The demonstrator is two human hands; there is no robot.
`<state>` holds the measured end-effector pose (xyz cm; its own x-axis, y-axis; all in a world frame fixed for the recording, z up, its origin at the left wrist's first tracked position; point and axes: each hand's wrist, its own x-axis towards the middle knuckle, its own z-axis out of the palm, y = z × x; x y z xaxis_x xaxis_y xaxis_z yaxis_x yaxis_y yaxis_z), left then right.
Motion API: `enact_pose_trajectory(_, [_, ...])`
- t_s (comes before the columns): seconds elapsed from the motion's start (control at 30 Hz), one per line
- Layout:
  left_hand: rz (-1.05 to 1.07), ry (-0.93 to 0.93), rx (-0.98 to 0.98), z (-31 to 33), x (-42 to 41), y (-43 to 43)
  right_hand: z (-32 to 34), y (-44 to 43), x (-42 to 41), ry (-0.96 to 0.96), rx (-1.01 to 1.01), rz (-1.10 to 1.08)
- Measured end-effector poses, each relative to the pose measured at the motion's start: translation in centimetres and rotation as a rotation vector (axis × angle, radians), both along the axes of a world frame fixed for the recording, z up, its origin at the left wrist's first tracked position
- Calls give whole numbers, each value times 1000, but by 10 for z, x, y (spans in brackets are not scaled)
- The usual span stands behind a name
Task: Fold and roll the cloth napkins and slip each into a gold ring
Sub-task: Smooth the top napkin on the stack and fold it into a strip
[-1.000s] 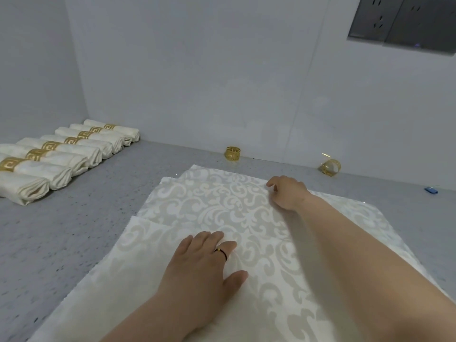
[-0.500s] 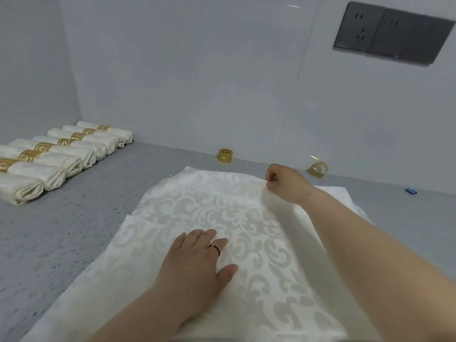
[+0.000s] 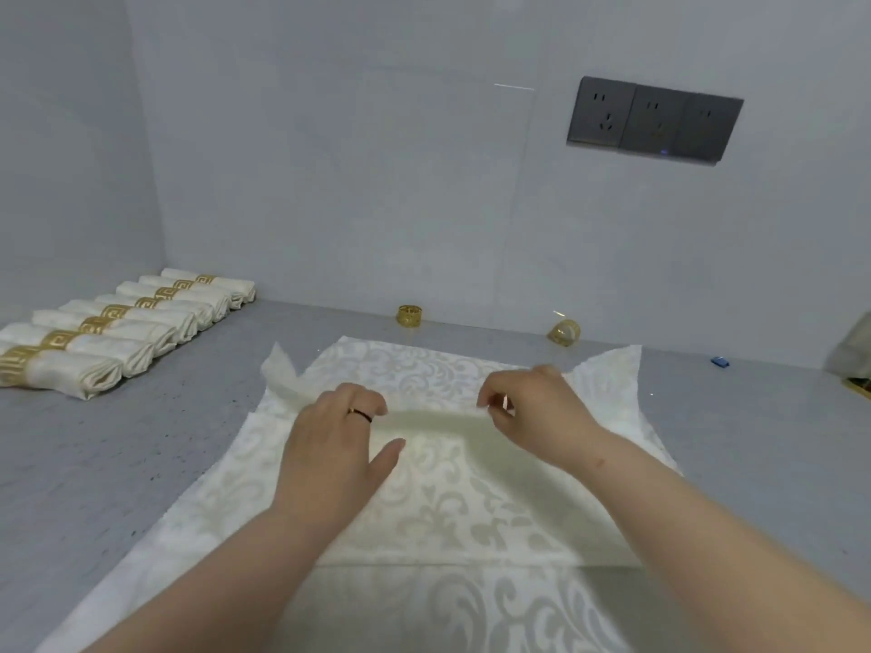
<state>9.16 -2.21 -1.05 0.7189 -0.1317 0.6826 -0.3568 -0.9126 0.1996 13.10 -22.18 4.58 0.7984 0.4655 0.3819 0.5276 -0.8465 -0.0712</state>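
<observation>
A cream damask napkin (image 3: 452,506) lies spread on the grey counter in front of me. Its far edge is lifted and drawn toward me as a fold. My left hand (image 3: 339,435), with a dark ring on one finger, grips that lifted edge on the left. My right hand (image 3: 532,407) pinches the same edge on the right. Two gold rings stand by the back wall: one gold ring (image 3: 409,315) upright at centre, another gold ring (image 3: 563,332) tilted to its right.
Several rolled napkins in gold rings (image 3: 127,322) lie in a row at the left by the wall. A small blue object (image 3: 719,362) sits at the right on the grey counter (image 3: 118,464). A wall socket panel (image 3: 653,119) is above.
My left hand left the flat cloth and took the far edge. Both hands have lifted that edge and pulled it toward me. The camera view tilted upward.
</observation>
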Motion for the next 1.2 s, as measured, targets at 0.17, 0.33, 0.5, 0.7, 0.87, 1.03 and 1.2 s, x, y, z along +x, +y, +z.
enact_pose_trajectory(0.17, [90,-27,235,-11,-8,22,-25,-5,-32,-22,-14,81])
enact_pose_trajectory(0.33, [105,26,371,-19,-11,39,-46,-10,-55,-95,91,144])
enact_pose_trajectory(0.5, [-25,108,376,-9,-21,53,-56,-22,-71,-51,72,165])
enact_pose_trajectory(0.7, [-142,52,426,4,-47,57,-58,-24,-77,-58,109,172])
enact_pose_trajectory(0.87, [-116,285,327,-9,-61,60,-68,-27,-76,-3,50,152])
enact_pose_trajectory(1.03, [-47,663,178,5,-58,57,-75,-35,-72,95,85,180])
enact_pose_trajectory(1.2, [-50,712,133,19,-28,17,-75,-28,-73,24,37,152])
